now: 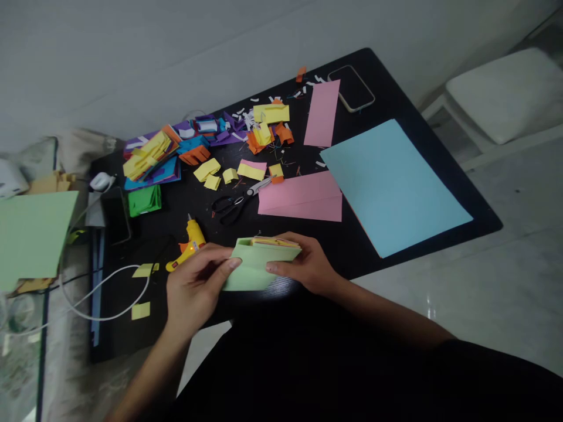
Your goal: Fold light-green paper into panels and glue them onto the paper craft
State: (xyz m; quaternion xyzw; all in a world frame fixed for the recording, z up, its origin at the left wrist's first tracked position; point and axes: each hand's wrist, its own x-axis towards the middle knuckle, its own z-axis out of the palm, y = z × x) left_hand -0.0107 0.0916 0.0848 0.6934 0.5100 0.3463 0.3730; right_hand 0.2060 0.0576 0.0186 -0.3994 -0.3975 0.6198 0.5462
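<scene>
The person's left grip (192, 290) and right grip (310, 266) both pinch folded green paper (257, 266) over the near edge of the black surface (389, 99); yellow slips (206, 170) lie cut, while the large blue sheet (396, 187) looks whole.

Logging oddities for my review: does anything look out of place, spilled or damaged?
White snippets lie strewn near the table's far edge, like uncollected litter, and the yellow glue gun lies flat by the left hand rather than upright. Nothing looks clearly damaged.
</scene>
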